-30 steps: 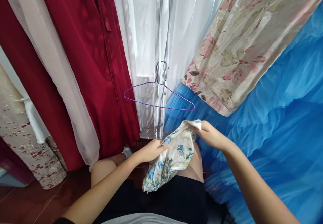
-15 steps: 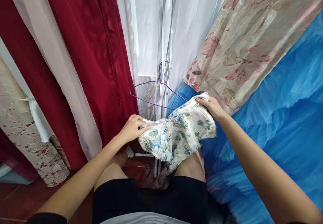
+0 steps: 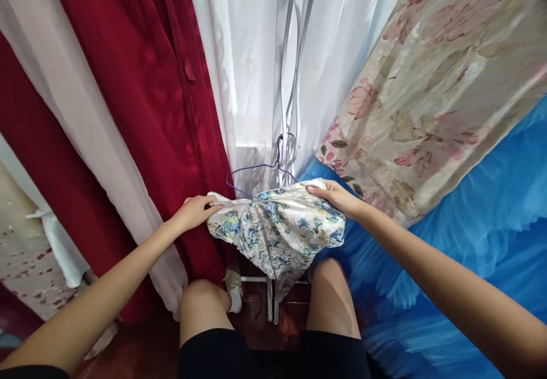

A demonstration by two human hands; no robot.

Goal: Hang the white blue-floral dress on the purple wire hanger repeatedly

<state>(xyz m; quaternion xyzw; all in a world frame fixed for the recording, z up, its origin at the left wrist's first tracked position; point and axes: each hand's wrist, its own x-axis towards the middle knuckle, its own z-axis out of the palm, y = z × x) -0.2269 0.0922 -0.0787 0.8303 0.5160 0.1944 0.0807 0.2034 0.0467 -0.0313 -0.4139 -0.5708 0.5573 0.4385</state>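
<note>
A white garment (image 3: 277, 225) with a blue and yellow-green flower print is stretched between my two hands, its lower part hanging to a point. My left hand (image 3: 197, 211) pinches its upper left corner. At the upper right corner, my right hand (image 3: 335, 195) grips the edge with thumb and fingers. Just behind the cloth is a purple wire hanger (image 3: 252, 166), its hook upward among white straps. The garment covers the hanger's lower right part, so I cannot tell whether the two are attached.
Dark red fabric (image 3: 141, 111) and pale sheer cloth hang on the left. White drapes (image 3: 252, 54) hang ahead. A beige floral dress (image 3: 436, 82) and blue tulle (image 3: 470, 242) fill the right. A white metal rack base (image 3: 252, 279) stands on the reddish floor between my legs.
Both hands have shifted left with the garment, which is now spread wider and more level. It covers more of the hanger. The view has shifted, and my knees are further apart.
</note>
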